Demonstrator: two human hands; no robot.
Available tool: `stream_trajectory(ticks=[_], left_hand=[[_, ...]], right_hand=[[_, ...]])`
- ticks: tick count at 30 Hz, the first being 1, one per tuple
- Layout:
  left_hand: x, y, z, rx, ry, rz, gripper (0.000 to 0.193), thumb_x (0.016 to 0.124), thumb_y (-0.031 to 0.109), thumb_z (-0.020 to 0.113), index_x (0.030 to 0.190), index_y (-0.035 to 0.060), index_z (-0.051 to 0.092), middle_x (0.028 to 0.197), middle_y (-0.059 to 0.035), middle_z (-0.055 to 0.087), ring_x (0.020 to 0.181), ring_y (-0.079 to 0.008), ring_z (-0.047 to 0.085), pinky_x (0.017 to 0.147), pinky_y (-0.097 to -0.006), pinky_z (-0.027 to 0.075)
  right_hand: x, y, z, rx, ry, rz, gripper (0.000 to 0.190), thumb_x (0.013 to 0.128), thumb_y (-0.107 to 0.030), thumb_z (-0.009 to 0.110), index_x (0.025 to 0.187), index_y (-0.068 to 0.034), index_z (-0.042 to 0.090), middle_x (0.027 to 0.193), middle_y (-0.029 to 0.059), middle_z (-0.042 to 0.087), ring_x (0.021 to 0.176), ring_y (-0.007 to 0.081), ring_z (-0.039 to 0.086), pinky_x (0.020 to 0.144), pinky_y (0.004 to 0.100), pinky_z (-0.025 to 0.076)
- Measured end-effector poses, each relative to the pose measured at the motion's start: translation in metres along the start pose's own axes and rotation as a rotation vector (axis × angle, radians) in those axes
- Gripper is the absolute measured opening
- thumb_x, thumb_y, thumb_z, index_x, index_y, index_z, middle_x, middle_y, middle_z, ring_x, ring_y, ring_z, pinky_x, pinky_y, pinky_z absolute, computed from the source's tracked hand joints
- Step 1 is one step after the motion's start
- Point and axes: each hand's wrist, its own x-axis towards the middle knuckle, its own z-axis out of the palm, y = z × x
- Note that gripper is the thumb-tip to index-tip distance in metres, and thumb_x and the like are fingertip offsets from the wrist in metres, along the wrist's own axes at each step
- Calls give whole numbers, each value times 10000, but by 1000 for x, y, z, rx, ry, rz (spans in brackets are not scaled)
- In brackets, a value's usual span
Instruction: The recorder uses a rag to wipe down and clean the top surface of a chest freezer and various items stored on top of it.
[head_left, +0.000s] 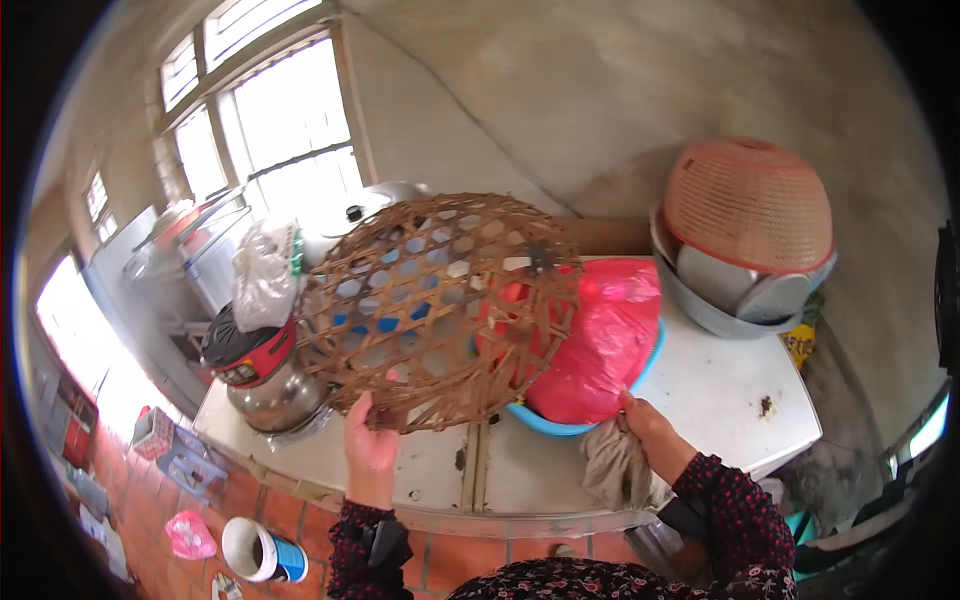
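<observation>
A brown woven bamboo basket (442, 300) with an open hexagonal weave hangs tilted over the white chest lid (720, 405). My left hand (371, 450) grips its near rim, thumb uppermost. Behind the basket's right side, a pink plastic bag (600, 352) bulges from a light blue basin (559, 429). At the basin's near right edge is my right hand (660, 431), its thumb tip against the bag. A crumpled grey cloth (619, 461) hangs from its curled fingers onto the lid's front edge. The basin's far side and most of its contents are hidden.
To the left stands a metal pot with a red and black top (259, 367), a clear plastic bag (266, 277) on it. A grey basin (701, 307) under an orange colander (750, 202) sits back right. A white bucket (247, 551) and stool (184, 461) are on the tiled floor.
</observation>
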Motion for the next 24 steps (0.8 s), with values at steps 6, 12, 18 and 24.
stream_trajectory(ticks=[6, 12, 18, 24], left_hand=[[-7, 5, 43, 92, 18, 91, 381, 887, 74, 532, 1262, 53, 470, 1240, -119, 548, 1168, -282, 515, 998, -446, 409], [-1, 12, 87, 211, -47, 254, 425, 918, 124, 521, 1326, 54, 427, 1307, -91, 492, 1226, -273, 464, 1019, -453, 377], [7, 42, 102, 283, -91, 321, 415, 920, 141, 519, 1321, 79, 435, 1302, -114, 508, 1231, -255, 454, 1027, -434, 364], [17, 71, 114, 402, -81, 382, 429, 915, 172, 529, 1326, 99, 431, 1296, -133, 522, 1186, -263, 488, 1011, -406, 385]], right_hand=[[2, 16, 14, 250, 3, -81, 408, 980, -388, 395, 932, -41, 604, 728, 26, 600, 625, 129, 530, 601, 303, 444], [32, 38, 20, 514, -48, -108, 231, 946, -218, 477, 934, -19, 593, 744, 83, 650, 587, 197, 606, 568, 330, 496], [59, 25, 50, 549, 120, -182, 255, 945, -249, 495, 941, -14, 595, 749, 51, 633, 612, 158, 575, 583, 303, 466], [92, -13, 62, 589, 326, -297, 278, 938, -243, 498, 773, -31, 569, 596, -4, 495, 515, 108, 429, 494, 280, 337]])
